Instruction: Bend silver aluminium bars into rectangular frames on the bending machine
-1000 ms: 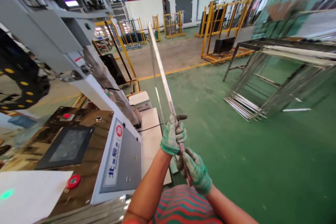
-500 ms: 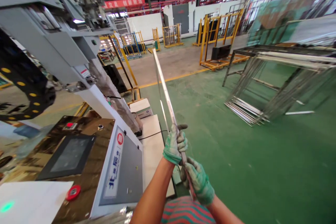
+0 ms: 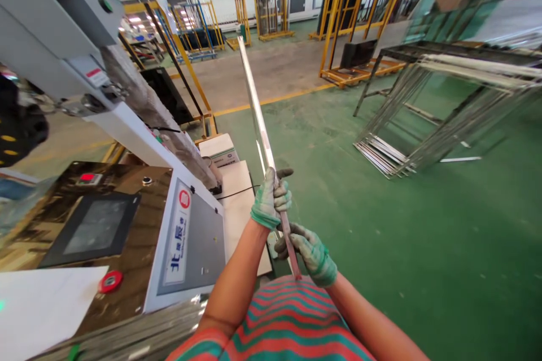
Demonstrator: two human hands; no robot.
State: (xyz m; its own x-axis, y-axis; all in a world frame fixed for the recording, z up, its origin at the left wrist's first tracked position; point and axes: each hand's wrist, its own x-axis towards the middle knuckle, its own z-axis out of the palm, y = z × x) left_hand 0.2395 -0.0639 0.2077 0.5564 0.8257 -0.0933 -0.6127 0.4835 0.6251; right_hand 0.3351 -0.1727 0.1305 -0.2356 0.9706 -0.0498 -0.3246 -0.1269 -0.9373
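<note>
A long thin metal strip [image 3: 255,106] rises from my chest and points away toward the workshop floor. My left hand [image 3: 269,197], in a green and grey glove, is wrapped round the strip at about its lower third. Just below it, my right hand [image 3: 308,251], gloved the same, grips the strip near its lower end. A second thin strip [image 3: 261,158] shows just left of the main one, above my left hand.
A grey and white machine [image 3: 127,141] with a dark touch screen [image 3: 91,228] and a red button [image 3: 110,280] stands at the left. A rack of metal frames [image 3: 427,113] leans at the right. Yellow racks [image 3: 359,22] stand behind on the green floor [image 3: 423,237].
The view has tipped down a little, so my hands and the strip sit higher in the frame. Both hands keep the same grip on the strip.
</note>
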